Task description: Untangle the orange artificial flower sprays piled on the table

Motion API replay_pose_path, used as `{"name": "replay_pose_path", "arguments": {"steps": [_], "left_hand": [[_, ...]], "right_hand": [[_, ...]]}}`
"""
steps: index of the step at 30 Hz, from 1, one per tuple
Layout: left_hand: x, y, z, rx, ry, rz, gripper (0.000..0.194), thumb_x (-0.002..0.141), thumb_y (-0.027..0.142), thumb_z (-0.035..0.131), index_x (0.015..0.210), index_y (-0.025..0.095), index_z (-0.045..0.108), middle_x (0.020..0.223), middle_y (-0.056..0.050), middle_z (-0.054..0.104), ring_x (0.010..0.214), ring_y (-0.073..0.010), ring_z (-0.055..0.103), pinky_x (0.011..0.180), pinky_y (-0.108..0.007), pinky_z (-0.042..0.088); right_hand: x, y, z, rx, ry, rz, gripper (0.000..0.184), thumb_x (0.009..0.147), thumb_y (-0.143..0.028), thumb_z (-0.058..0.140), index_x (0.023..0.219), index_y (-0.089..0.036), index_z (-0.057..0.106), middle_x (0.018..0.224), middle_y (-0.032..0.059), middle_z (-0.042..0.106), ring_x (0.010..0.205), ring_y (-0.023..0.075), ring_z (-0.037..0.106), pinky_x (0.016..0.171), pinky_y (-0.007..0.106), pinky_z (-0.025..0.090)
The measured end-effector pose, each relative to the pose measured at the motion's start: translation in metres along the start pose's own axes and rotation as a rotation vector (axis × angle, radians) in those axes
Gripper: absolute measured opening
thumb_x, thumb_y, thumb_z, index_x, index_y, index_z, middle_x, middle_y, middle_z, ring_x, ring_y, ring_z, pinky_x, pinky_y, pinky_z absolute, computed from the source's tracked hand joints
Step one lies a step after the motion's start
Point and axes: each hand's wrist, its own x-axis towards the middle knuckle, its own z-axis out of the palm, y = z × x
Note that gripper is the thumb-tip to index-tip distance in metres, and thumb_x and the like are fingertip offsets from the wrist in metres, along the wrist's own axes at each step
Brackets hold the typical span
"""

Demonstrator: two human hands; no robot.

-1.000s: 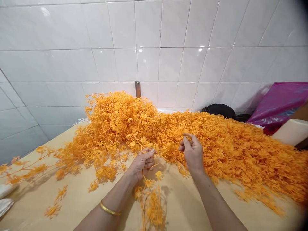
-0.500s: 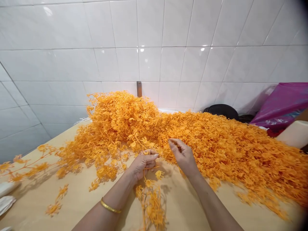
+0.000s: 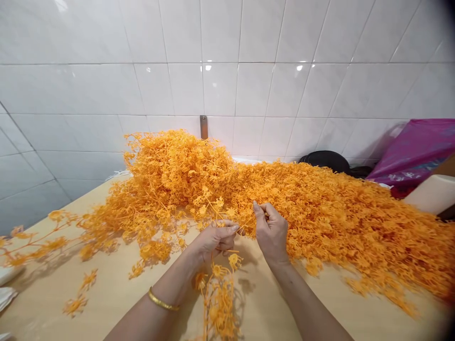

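Far to my left a few loose orange sprigs (image 3: 53, 237) lie scattered on the tan table (image 3: 106, 289), apart from everything else. Next comes my left hand (image 3: 215, 239), a gold bangle (image 3: 161, 301) on its wrist, its fingers closed around the stems of a small bunch of orange plastic flower sprigs (image 3: 218, 298) that hangs down from my fist toward me, its tips trailing over the tabletop. Just beside it, almost touching, my right hand (image 3: 270, 232) is raised with thumb and fingers pinched together on a thin orange stem at the near edge of the big orange heap (image 3: 320, 213). That heap lies directly behind both hands and spreads from the middle of the table far out to my right, piled highest at the back left against the white tiled wall (image 3: 249, 71). Beyond it on the right sit a black round object (image 3: 325, 161) and a crumpled magenta plastic bag (image 3: 415, 149).
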Motion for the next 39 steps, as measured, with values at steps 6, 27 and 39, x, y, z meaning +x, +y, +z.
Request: {"name": "replay_pose_path", "arguments": {"steps": [6,27,39], "left_hand": [[-0.004,-0.001,-0.012,-0.008,0.032,0.015,0.022,0.064,0.032,0.063,0.068,0.011,0.055,0.043,0.009,0.02,0.037,-0.0009,0.013,0.037,-0.017,0.01],[0.001,0.001,-0.023,-0.096,0.16,0.031,0.025,0.065,0.034,0.062,0.075,0.013,0.054,0.041,0.011,0.017,0.035,-0.0012,0.015,0.037,-0.015,0.018],[-0.036,0.039,0.029,0.847,1.205,0.762,0.048,0.071,0.038,0.054,0.112,0.026,0.034,0.123,-0.008,0.035,0.114,-0.0219,0.03,0.092,-0.034,0.024]], "right_hand": [[0.024,0.02,-0.019,0.003,0.224,0.177,0.03,0.079,-0.042,0.039,0.058,-0.02,0.039,0.048,-0.0042,0.034,0.045,0.0101,0.032,0.045,0.024,0.027],[0.02,0.033,-0.016,0.113,-0.38,0.155,0.029,0.071,-0.046,0.05,0.077,-0.017,0.055,0.049,-0.003,0.047,0.039,0.0084,0.038,0.037,0.02,0.027],[0.017,0.038,-0.008,0.447,-0.109,0.429,0.031,0.069,-0.048,0.053,0.064,-0.019,0.045,0.047,-0.0054,0.043,0.044,0.0083,0.039,0.042,0.019,0.03]]}}
